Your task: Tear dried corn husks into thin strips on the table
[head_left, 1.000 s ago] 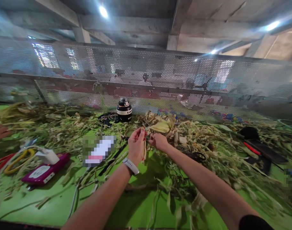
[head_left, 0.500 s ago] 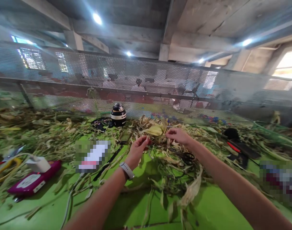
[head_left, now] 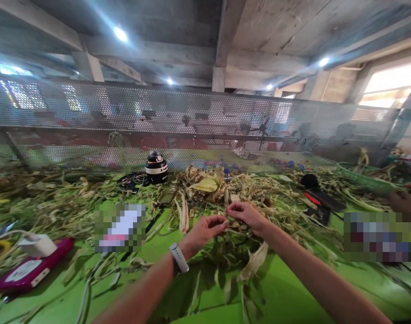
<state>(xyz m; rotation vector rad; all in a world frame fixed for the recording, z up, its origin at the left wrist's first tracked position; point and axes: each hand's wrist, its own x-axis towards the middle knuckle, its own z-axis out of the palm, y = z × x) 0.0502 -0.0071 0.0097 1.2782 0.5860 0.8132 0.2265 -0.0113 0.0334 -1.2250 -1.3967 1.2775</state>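
Note:
My left hand (head_left: 205, 230), a pale watch (head_left: 179, 258) on its wrist, is closed in a pinch over the green table. Whatever lies between its fingertips is too small to make out. Close beside it, almost fingertip to fingertip, my right hand (head_left: 247, 217) pinches too, its contents also unclear. Beyond both hands a yellowish dried husk (head_left: 207, 184) rests on a heap of dry leaves. A pale husk strip (head_left: 183, 213) stands just left of my left hand. Below my right hand a broad pale husk (head_left: 255, 262) hangs among withered leaves.
A black jar-shaped object (head_left: 156, 168) stands at the back before a perforated metal screen (head_left: 192, 117). On the left are a blurred phone (head_left: 122, 227) and a purple power bank (head_left: 33, 267) with a white plug (head_left: 38, 245). Another person's hand (head_left: 408, 202) is by a green basket (head_left: 370, 180).
Both hands have come lower and closer together. The view has turned right, bringing another person's hand in at the right edge. A pale husk strip now shows left of my left hand.

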